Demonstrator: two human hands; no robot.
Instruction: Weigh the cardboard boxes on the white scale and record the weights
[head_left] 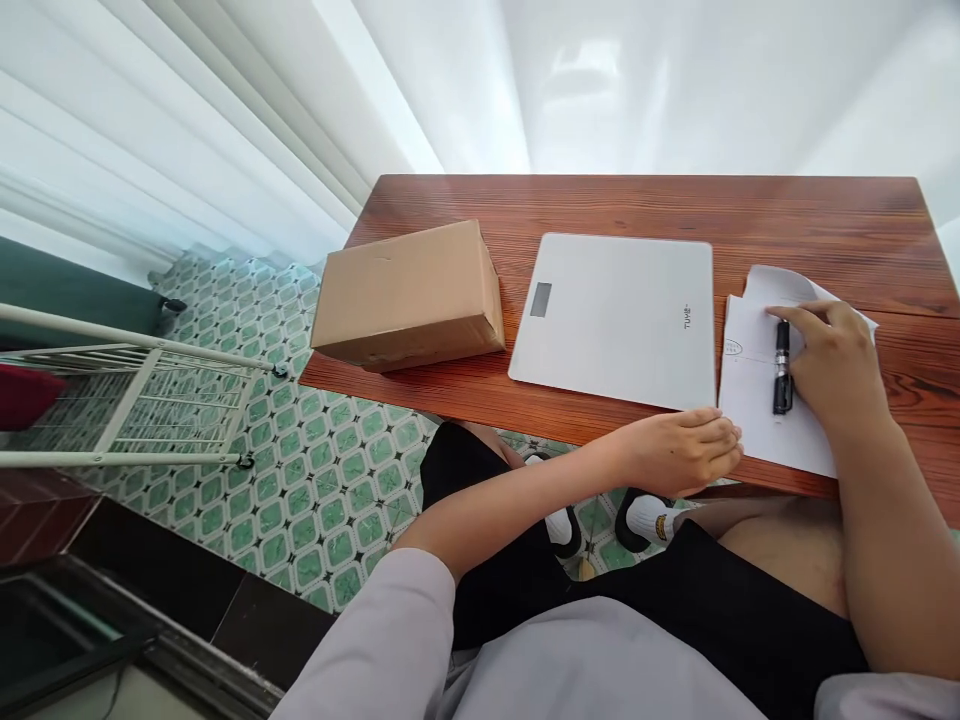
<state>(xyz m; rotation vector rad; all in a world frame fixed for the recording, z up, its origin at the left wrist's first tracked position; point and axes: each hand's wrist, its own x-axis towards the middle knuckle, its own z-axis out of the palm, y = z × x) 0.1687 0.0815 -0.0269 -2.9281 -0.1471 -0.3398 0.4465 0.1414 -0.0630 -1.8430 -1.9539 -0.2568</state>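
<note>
My left hand point(694, 452) rests at the front edge of the table, by the near corner of the scale and the lower left of the paper. Its fingers are loosely extended side by side, with nothing visible in them; the palm is hidden. My right hand point(841, 362) lies on the white paper point(750, 420), fingers apart. The index finger reaches past the upper end of a black pen point(782, 375), and the thumb side is against it. The pen lies lengthwise on the sheets. A small printed or drawn mark shows at the paper's left edge.
A flat white digital scale point(619, 315) with a small grey display lies mid-table. Left of it sits a closed cardboard box point(409, 295) on the brown wooden table point(637, 203). A white wheeled rack point(135, 385) stands on the tiled floor at left. White curtains point(450, 80) hang behind.
</note>
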